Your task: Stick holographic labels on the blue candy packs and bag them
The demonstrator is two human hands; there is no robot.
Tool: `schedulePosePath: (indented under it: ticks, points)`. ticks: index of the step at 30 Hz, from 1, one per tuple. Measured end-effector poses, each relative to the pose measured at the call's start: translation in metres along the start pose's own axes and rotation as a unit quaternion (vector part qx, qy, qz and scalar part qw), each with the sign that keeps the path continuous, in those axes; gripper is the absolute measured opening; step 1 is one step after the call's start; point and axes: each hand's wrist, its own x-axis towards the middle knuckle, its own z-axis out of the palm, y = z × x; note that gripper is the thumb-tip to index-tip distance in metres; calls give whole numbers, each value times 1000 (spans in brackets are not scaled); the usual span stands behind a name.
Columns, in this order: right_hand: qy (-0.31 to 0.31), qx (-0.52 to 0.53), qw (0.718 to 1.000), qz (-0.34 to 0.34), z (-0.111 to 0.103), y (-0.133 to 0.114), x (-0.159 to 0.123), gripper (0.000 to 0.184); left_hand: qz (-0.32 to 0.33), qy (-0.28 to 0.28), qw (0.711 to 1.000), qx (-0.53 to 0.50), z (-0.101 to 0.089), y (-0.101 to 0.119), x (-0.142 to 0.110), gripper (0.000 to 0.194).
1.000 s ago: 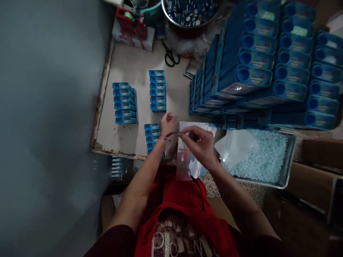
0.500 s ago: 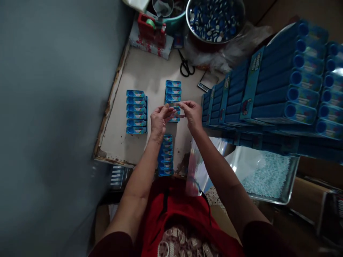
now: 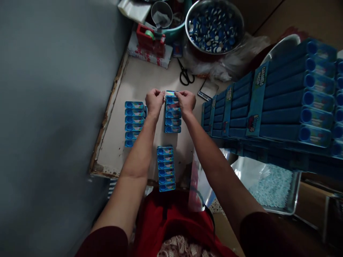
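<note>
A plain grey-blue wall (image 3: 53,107) fills the left side, beside a pale table (image 3: 150,76) with worn edges; speckled floor (image 3: 215,206) peeks out below in dim light

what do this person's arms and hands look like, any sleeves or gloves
The left hand and right hand are bare, without gloves, and no watch or bracelet shows. The forearms are uncovered too. Dark maroon sleeves cover the upper arms, with no marking that I can make out.

Bare forearms (image 3: 142,157) stretch forward; left hand (image 3: 155,102) and right hand (image 3: 187,101), both pinched, flank one blue oblong box row (image 3: 173,122).
</note>
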Motion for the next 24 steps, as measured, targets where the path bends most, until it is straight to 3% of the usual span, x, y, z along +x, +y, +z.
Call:
schedulePosePath:
  ticks: [5, 10, 24]
  points:
    - [21, -81, 997, 1, 7, 3, 16, 26, -27, 10, 999, 41, 10, -4, 17, 17]
    - [5, -78, 997, 4, 11, 9, 19, 27, -77, 6, 997, -3, 15, -2, 13, 18]
    - [5, -91, 996, 4, 12, 10, 23, 22, -112, -1, 991, -73, 15, -5, 10, 22]
